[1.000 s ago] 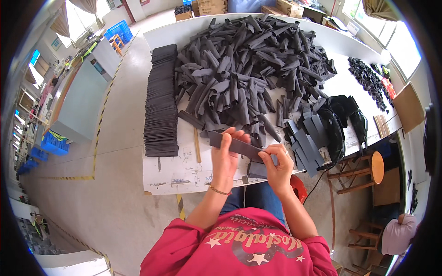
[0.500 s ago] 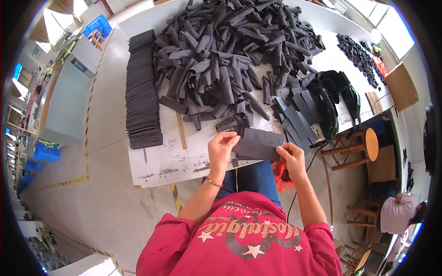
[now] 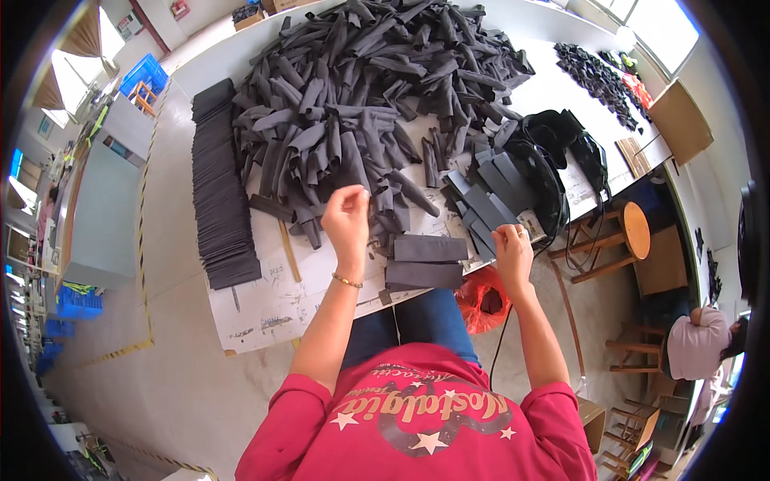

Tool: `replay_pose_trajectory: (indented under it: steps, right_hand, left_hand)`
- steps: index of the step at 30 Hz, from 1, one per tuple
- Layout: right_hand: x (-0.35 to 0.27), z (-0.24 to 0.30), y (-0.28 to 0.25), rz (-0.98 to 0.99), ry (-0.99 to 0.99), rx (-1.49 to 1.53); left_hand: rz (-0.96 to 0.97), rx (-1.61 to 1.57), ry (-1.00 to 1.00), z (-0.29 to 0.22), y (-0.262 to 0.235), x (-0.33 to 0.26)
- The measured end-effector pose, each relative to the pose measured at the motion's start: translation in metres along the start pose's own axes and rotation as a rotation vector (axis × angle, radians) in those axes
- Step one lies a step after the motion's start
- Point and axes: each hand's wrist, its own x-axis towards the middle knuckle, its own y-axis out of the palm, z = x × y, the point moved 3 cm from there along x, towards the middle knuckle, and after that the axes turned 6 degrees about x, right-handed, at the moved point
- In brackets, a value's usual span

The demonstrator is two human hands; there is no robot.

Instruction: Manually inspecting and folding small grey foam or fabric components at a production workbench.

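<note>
My left hand (image 3: 346, 224) reaches over the near edge of a big heap of dark grey curled fabric pieces (image 3: 321, 120), thumb and fingers pressed together; whether cloth is between them is hidden. At the right, my right hand (image 3: 513, 247) has its fingertips closed on the near end of a flat dark grey strip (image 3: 491, 207), one of several lying overlapped there. Between the hands, a folded dark fabric piece (image 3: 425, 276) lies flat at the table's front edge, in front of my lap.
A long neat stack of dark fabric pieces (image 3: 220, 192) stands on the white table (image 3: 269, 309) at left. A bulky black article (image 3: 553, 168) with a cable sits right of the strips. A red plastic bag (image 3: 483, 303) hangs below the edge; a wooden stool (image 3: 635, 232) stands at right.
The fabric piece held between both hands now lies on the table. My left hand has moved left and away to the heap, my right hand to the strips. The view has shifted slightly.
</note>
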Motion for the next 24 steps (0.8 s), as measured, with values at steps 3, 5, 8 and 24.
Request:
replay_pose_trajectory:
  steps: [3, 5, 8, 24]
  right_hand:
    - [0.012, -0.006, 0.006, -0.010, -0.079, -0.103]
    - [0.019, -0.010, 0.011, -0.015, -0.098, -0.148]
    - [0.027, -0.017, 0.017, -0.032, -0.099, -0.126]
    - [0.035, -0.013, 0.060, 0.135, -0.279, -0.560]
  left_hand:
    - [-0.100, 0.017, 0.007, 0.011, 0.001, 0.042]
    - [-0.069, 0.170, 0.064, 0.001, 0.004, 0.062]
    - [-0.029, 0.577, 0.085, 0.004, 0.024, 0.068]
    - [0.100, -0.269, -0.298, 0.013, 0.009, 0.038]
